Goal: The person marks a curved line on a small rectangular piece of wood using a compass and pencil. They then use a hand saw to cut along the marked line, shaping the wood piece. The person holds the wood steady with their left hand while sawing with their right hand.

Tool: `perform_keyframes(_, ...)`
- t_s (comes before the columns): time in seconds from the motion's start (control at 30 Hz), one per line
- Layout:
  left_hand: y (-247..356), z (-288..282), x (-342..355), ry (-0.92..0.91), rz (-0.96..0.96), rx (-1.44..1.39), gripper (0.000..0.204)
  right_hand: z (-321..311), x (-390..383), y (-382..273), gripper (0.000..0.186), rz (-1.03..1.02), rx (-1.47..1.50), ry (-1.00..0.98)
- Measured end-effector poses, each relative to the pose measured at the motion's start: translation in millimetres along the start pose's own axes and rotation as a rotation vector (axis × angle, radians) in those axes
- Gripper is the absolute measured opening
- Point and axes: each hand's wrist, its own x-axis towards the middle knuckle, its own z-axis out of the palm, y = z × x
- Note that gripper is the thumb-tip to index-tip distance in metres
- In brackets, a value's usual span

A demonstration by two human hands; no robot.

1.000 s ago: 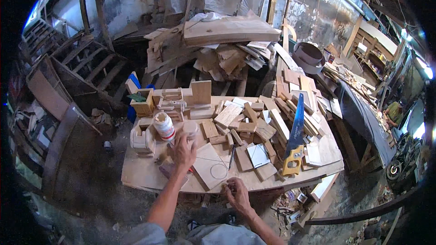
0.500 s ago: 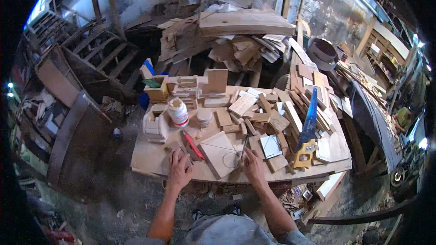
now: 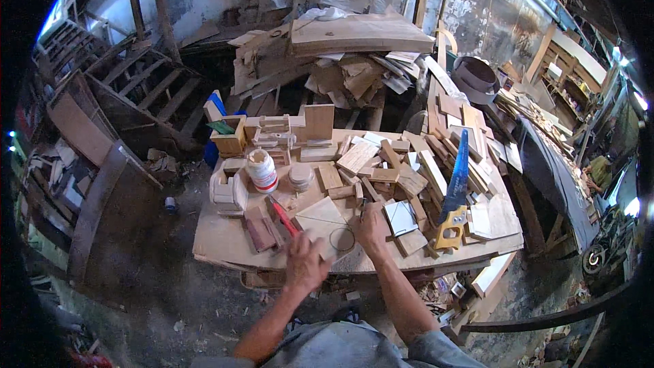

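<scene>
My left hand (image 3: 308,259), fingers bent but apart, hovers at the near edge of a pale square board (image 3: 317,215) marked with lines and a circle. Just beyond it lies a red-handled tool (image 3: 285,215). My right hand (image 3: 371,232) grips a dark, pencil-like stick (image 3: 365,205) at that board's right side. Reddish-brown flat pieces (image 3: 260,232) lie to the left. Behind them stand a white jar with a red band (image 3: 263,176), stacked round discs (image 3: 300,177) and small wooden assemblies (image 3: 228,194).
The bench (image 3: 212,242) carries heaped offcuts (image 3: 357,157) and a blue handsaw with yellow handle (image 3: 449,228) on the right. Stacked boards (image 3: 361,35) lie behind. Wooden steps (image 3: 153,92) stand at the left. A crouched person (image 3: 601,172) is at far right.
My left hand left the jar area, rested on the reddish-brown pieces, then moved right to the board. My right hand moved up from the near edge and took hold of the pencil-like stick.
</scene>
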Motion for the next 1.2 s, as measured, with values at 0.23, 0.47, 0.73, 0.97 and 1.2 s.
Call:
perform_keyframes(0.23, 2, 27, -4, -0.094, 0.081, 0.092, 0.058, -24, -15, -18, 0.021, 0.044, 0.261, 0.116)
perform_keyframes(0.47, -15, 12, -3, -0.377, 0.284, 0.168, 0.051, -35, -7, -30, 0.03, -0.044, 0.324, -0.192)
perform_keyframes(0.73, -3, 22, -17, 0.043, -0.057, 0.002, 0.041, 52, 25, -98, 0.039, -0.328, 0.497, -0.137)
perform_keyframes(0.97, -8, 13, -21, 0.113, -0.148, 0.15, 0.046, -18, -33, -26, 0.027, -0.245, 0.243, -0.021)
perform_keyframes(1.2, 0, 13, -15, 0.147, -0.218, 0.135, 0.05, -79, -73, 16, 0.025, -0.143, 0.222, 0.087)
